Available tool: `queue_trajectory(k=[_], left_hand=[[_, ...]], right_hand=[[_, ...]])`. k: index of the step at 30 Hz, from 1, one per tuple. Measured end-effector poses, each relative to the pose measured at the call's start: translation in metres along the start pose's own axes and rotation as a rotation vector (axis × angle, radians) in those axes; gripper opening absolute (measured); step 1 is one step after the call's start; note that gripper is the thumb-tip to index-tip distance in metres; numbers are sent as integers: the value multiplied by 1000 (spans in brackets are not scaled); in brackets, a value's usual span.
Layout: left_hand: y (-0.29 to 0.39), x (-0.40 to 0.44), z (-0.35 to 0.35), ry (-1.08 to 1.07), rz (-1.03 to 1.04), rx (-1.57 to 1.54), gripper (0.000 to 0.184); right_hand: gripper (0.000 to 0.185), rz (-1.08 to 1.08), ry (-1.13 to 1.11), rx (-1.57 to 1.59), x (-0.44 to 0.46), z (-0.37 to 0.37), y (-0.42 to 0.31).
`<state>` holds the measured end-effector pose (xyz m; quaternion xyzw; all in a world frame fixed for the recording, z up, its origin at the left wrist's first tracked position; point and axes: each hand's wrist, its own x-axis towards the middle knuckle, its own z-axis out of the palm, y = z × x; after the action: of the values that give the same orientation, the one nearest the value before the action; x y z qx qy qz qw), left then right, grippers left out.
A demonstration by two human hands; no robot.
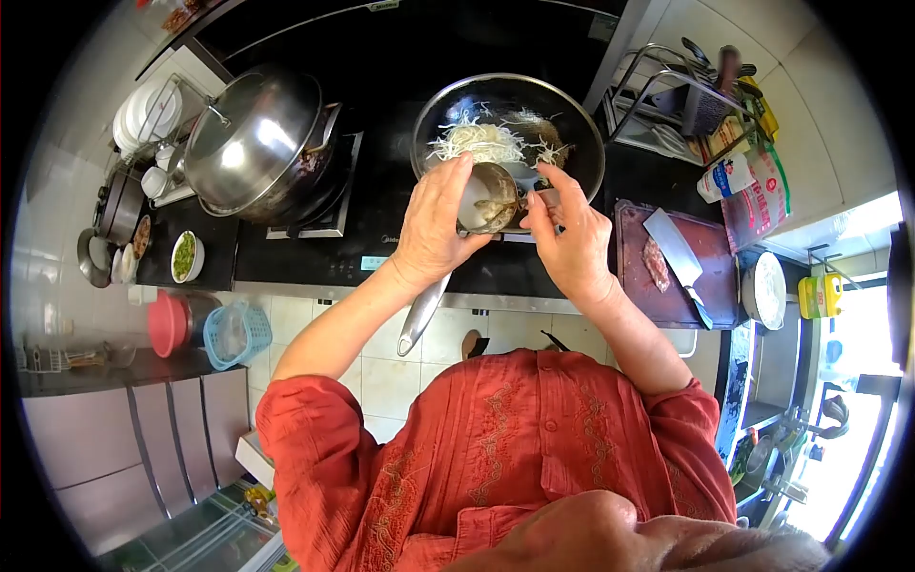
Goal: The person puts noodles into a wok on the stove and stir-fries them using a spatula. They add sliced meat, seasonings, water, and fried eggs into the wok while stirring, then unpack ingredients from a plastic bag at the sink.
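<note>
My left hand [437, 217] is wrapped round the side of a small round container [489, 196], tilted over the near rim of a wok [596, 133]. Something pale and brownish shows inside the container. At its right side, my right hand [574, 234] has thumb and fingers closed round a small greyish piece; whether that is part of the container I cannot tell. White shreds [481, 143], like noodles or shredded vegetable, lie in the wok. Its metal handle [424, 313] points toward me beneath my left forearm.
A lidded pot [253, 143] stands left on the stove, near a bowl of chopped greens [188, 256]. On the right, a cutting board [634, 272] bears a cleaver [675, 250] and a piece of meat [656, 264]. A utensil rack [658, 95] stands behind it.
</note>
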<state>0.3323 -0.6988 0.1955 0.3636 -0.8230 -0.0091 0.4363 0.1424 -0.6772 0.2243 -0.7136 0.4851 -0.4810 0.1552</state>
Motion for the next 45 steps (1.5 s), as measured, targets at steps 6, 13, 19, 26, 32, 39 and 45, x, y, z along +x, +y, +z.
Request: queue_trajectory(k=[6, 13, 19, 26, 32, 39, 45], left_hand=[[-1, 0, 4, 17, -2, -18, 113], [0, 0, 5, 1, -130, -24, 111], [-13, -9, 1, -3, -312, -29, 107], [-29, -26, -19, 27, -406, 52, 106], [-34, -30, -27, 30, -437, 58, 106], [-16, -9, -15, -28, -471, -34, 110], [11, 34, -12, -19, -407, -170, 111]], right_hand=[[15, 312, -57, 245, 5, -4, 3], [11, 553, -42, 565, 16, -6, 22], [13, 569, -70, 619, 40, -6, 32], [17, 537, 94, 681, 99, 13, 72], [18, 523, 195, 701, 108, 12, 78], [13, 354, -52, 614, 80, 9, 21], [33, 130, -56, 161, 53, -32, 1]])
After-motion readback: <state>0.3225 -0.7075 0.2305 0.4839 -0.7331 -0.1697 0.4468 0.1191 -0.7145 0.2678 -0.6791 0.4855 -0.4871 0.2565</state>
